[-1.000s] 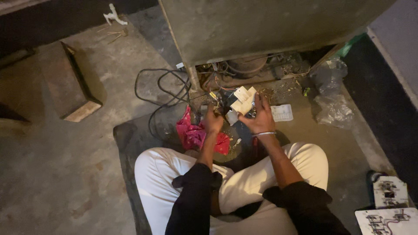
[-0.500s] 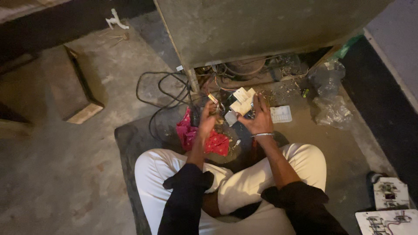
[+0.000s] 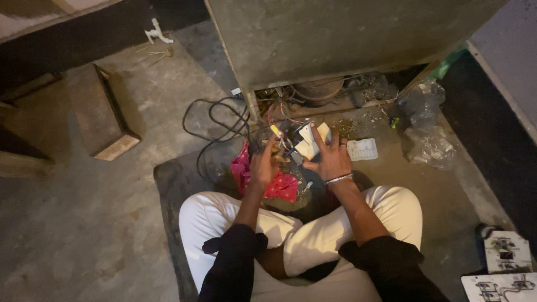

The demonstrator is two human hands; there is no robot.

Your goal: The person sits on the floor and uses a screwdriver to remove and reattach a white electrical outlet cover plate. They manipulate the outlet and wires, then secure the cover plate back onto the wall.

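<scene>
Switch block (image 3: 309,143) with loose wires sits gripped in my right hand (image 3: 334,160), just before the cabinet's (image 3: 335,39) open bottom edge; left hand (image 3: 263,166) pinches a wire end (image 3: 275,130); best keep the block steady, feed slowly.

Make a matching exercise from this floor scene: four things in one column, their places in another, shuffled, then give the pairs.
Things:
1. pink cloth
2. black cable
3. white flat panel
4. wooden block

Places:
A. on the floor, just right of the right hand
B. far left on the concrete
C. under the left hand
D. looped left of the open cabinet base

Pairs: 1-C, 2-D, 3-A, 4-B
</scene>
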